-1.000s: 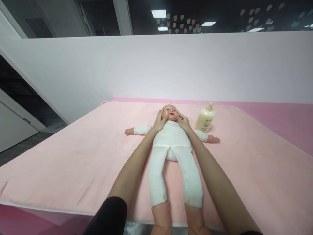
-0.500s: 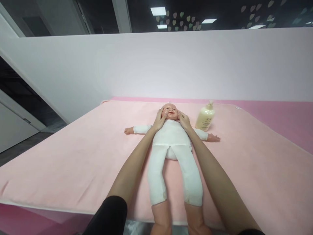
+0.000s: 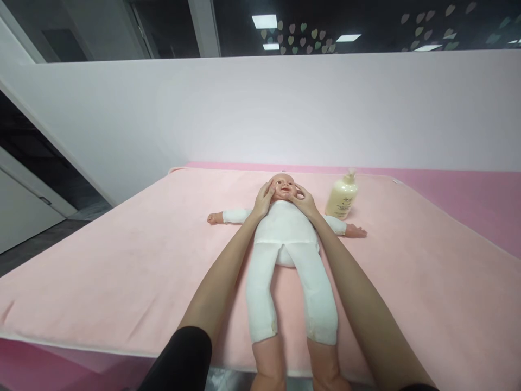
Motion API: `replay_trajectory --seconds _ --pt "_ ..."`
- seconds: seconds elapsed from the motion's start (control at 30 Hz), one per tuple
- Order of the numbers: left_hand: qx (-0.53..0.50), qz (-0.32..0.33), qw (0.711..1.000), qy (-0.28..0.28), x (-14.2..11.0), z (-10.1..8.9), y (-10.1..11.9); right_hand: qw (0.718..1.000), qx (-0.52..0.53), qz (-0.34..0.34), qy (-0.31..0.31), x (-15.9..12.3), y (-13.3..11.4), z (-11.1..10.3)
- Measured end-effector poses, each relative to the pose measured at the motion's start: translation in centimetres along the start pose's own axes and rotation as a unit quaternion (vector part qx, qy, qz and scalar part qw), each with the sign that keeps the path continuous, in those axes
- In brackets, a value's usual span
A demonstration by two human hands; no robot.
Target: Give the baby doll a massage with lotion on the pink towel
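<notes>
A baby doll (image 3: 287,233) in a white bodysuit lies on its back on a pale pink blanket (image 3: 122,266), arms spread, feet toward me. My left hand (image 3: 264,201) rests against the left side of the doll's head, fingers curved on the cheek. My right hand (image 3: 304,202) presses the other cheek in the same way. Both forearms run alongside the doll's body.
A cream pump bottle (image 3: 342,196) stands on the blanket just right of the doll's head. A white partition wall (image 3: 260,108) rises behind the darker pink table (image 3: 468,195). The blanket's near edge lies by my elbows.
My fingers have slid a little along the doll's cheeks, inward toward the face from the sides of the head. The doll and bottle have not moved.
</notes>
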State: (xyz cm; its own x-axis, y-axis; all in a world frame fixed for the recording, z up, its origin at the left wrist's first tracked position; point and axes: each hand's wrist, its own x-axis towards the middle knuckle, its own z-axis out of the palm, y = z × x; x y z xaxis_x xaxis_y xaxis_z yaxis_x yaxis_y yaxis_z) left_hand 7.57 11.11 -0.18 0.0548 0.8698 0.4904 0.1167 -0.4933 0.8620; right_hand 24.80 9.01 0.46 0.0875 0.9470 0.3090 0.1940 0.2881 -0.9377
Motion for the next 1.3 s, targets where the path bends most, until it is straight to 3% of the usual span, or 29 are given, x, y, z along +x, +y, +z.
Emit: replay_trajectory --seconds 0.17,0.6,0.87,1.3 --pt "0.054 0.018 0.998 -0.019 -0.6 0.1 0.9 0.999 -0.031 0.006 0.011 -0.5 -0.9 -0.2" --pt "0.102 0.015 0.994 -0.03 -0.2 -0.1 0.1 1.0 -0.017 -0.007 -0.001 0.3 0.2 -0.3" --pt "0.082 0.033 0.996 -0.029 -0.2 0.1 0.3 0.999 0.028 -0.024 -0.012 0.9 1.4 -0.2" --pt "0.082 0.057 0.995 -0.024 -0.1 -0.1 0.2 0.999 0.031 -0.007 -0.016 0.5 0.6 -0.4"
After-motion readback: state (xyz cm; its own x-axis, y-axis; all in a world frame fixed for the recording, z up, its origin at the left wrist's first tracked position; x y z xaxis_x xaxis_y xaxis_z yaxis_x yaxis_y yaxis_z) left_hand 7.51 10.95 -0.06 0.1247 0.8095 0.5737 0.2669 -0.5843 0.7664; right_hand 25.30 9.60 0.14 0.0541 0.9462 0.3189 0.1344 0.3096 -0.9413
